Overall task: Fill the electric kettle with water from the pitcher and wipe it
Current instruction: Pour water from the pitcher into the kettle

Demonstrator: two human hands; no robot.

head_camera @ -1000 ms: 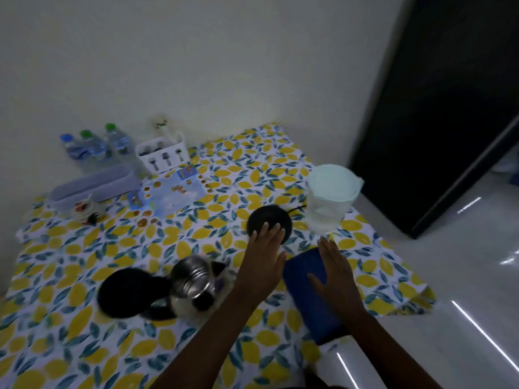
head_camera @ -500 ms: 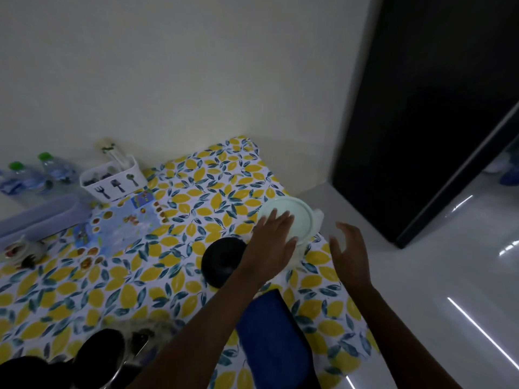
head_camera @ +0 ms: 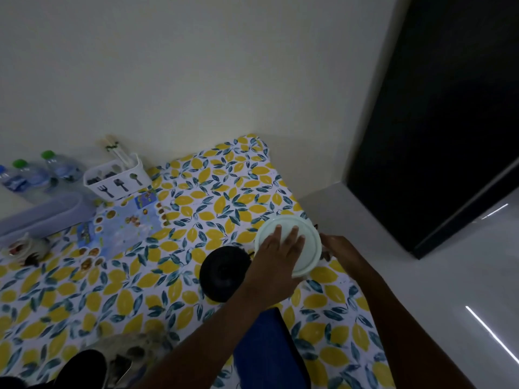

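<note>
The clear pitcher with a pale green lid (head_camera: 307, 242) stands near the right edge of the lemon-print tablecloth (head_camera: 224, 192). My left hand (head_camera: 276, 255) lies flat on the lid, fingers spread, holding nothing. My right hand (head_camera: 341, 248) is against the pitcher's right side, its fingers wrapped under the lid rim where the handle is. The steel electric kettle (head_camera: 132, 352), lid flipped open, is blurred at the bottom left. Its round black base (head_camera: 222, 272) sits just left of the pitcher. A dark blue cloth (head_camera: 269, 352) lies below my left forearm.
At the back left stand water bottles (head_camera: 42, 172), a white cutlery caddy (head_camera: 118, 178), a lilac tray (head_camera: 45, 217) and a blue printed packet (head_camera: 123, 223). The wall runs behind the cloth. A glossy white floor (head_camera: 449, 290) and a dark door (head_camera: 449, 122) lie to the right.
The view has swung up and right, pushing the kettle to the bottom edge. My left hand settled onto the pitcher lid, and my right hand moved from the blue cloth to the pitcher's side.
</note>
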